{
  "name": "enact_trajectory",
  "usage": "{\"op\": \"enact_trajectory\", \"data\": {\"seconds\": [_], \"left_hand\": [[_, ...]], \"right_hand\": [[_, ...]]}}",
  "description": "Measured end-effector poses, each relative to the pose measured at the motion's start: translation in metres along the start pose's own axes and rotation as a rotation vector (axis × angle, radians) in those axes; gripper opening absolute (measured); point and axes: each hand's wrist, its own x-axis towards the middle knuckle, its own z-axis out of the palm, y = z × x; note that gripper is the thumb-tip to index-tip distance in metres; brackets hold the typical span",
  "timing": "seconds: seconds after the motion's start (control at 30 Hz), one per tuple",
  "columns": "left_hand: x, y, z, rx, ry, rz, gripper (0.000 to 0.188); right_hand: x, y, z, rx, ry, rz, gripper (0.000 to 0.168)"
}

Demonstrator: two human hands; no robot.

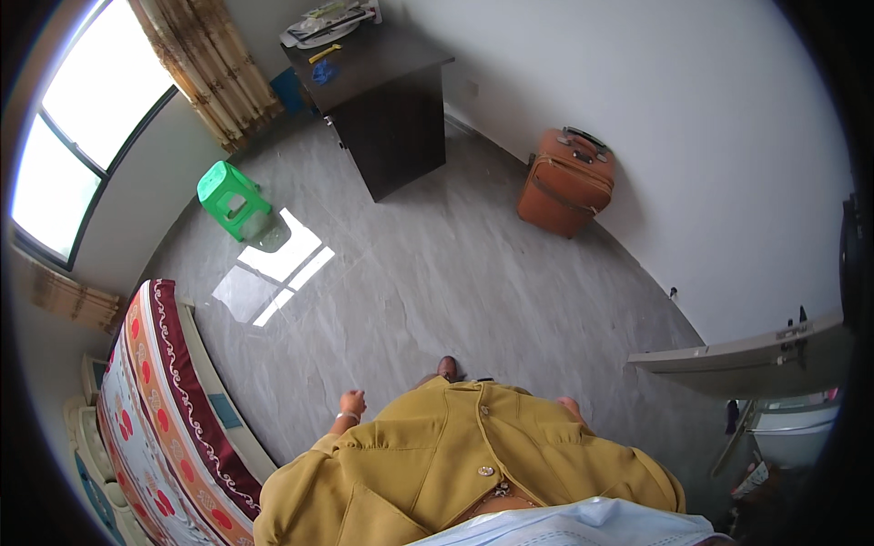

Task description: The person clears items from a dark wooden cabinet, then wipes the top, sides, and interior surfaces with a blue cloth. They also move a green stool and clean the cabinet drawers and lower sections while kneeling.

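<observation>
My left hand (352, 403) hangs at my left side, above the grey floor (410, 300), with its fingers curled in. A pale bracelet (349, 415) circles the wrist, and I see nothing held in that hand. Only part of my right hand (571, 407) shows beyond the mustard-yellow jacket (410, 471); its fingers are too hidden to read. Neither hand touches any furniture. One brown shoe (447, 367) is visible below me. A light blue face mask (573, 525) fills the bottom edge of the view.
To the left is a bed with a red-patterned cover (153, 409). A green plastic stool (232, 194) stands near the window (102, 116). Ahead are a dark desk (403, 130) bearing a yellow-handled tool (324, 54) and a brown suitcase (567, 184). An open door (744, 362) juts in from the right.
</observation>
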Motion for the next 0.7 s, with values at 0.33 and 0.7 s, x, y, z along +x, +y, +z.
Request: {"op": "enact_trajectory", "data": {"seconds": [0.33,0.7], "left_hand": [[0.231,0.310,-0.001,-0.337,0.125,0.293,0.023],[0.374,0.633,-0.050,0.002,0.607,0.663,0.041]], "right_hand": [[0.170,-0.182,-0.017,-0.217,-0.105,-0.134,0.019],[0.473,-0.460,-0.059,-0.225,0.164,-0.325,0.016]]}}
